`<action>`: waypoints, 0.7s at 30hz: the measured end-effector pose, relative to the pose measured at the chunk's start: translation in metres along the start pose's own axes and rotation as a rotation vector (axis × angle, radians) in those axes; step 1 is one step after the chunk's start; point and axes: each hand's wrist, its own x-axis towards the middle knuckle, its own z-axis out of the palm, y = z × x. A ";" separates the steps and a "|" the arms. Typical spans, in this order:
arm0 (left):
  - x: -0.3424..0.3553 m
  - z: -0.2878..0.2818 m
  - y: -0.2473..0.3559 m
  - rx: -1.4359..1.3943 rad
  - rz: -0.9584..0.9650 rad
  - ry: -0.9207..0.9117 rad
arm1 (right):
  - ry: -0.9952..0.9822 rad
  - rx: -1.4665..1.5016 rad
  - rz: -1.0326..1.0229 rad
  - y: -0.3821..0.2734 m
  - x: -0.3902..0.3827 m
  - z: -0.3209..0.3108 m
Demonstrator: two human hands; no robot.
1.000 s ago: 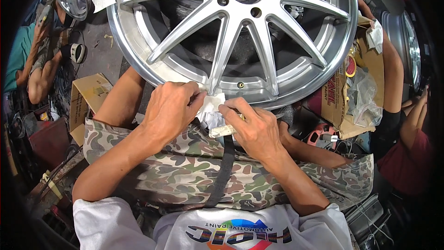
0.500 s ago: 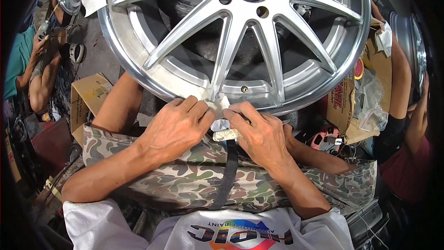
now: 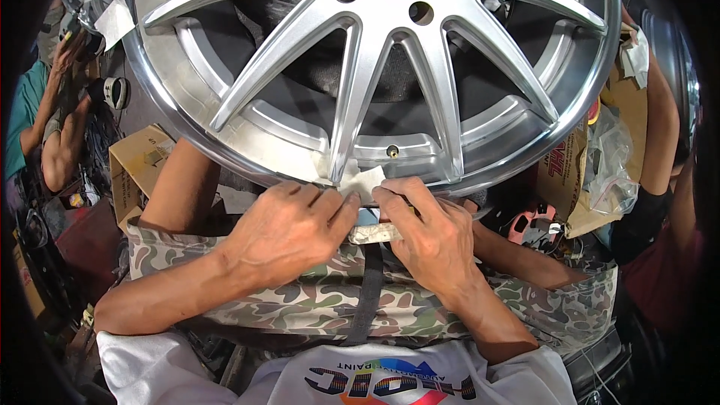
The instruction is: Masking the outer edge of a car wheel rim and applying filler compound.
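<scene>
A silver alloy wheel rim (image 3: pixel 367 97) with slim spokes lies before me. Cream masking tape (image 3: pixel 270 142) covers the left and lower-left part of its inner lip. At the near edge, a short piece of masking tape (image 3: pixel 364 182) sits at the foot of a spoke. My left hand (image 3: pixel 289 229) is closed, with its thumb and fingertips pressed at that piece's lower left. My right hand (image 3: pixel 431 236) pinches the piece's right corner. Under its fingers is a cream-edged tape roll (image 3: pixel 375 234), seen side-on; its far end is hidden by the hand.
Loose paper flaps (image 3: pixel 115 22) hang off the rim's upper left. Cardboard boxes stand at left (image 3: pixel 142 169) and right (image 3: pixel 570 172), the right one with a clear plastic bag (image 3: pixel 611 165). Another person's arms (image 3: pixel 56 120) show at far left, and another arm (image 3: pixel 660 120) at right.
The rim looks larger and nearer in view. Both hands appear slightly lower. The tape piece between them now shows a broader face.
</scene>
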 end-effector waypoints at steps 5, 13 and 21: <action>0.003 0.003 0.002 0.026 0.035 0.021 | -0.028 -0.019 -0.012 0.000 0.001 -0.013; 0.009 0.005 -0.003 0.145 0.028 0.007 | -0.040 -0.035 0.015 0.004 0.002 -0.007; 0.017 0.007 -0.001 0.152 -0.028 -0.061 | -0.092 -0.048 0.054 0.007 0.009 -0.007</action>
